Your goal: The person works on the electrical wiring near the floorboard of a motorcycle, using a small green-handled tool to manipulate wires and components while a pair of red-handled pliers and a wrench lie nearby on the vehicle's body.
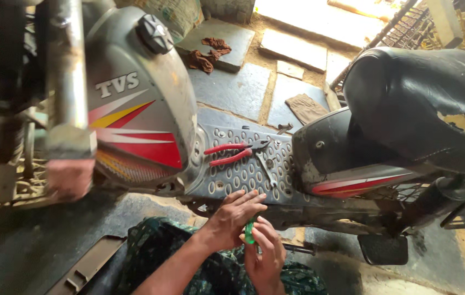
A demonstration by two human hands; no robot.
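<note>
Both hands on a green-handled tool at the edge of a moped's footboard.

Tool (250,230): translucent green handle, slim, mostly hidden between the hands; its tip cannot be seen. Right hand (265,252) wrapped around it from below, fingers closed on the handle. Left hand (234,214) curled over its top, fingertips resting on the perforated grey footboard (232,175). Red-handled pliers (235,152) and a spanner (266,168) lie on the footboard, apart from the hands. Black seat (424,98) to the right.
</note>
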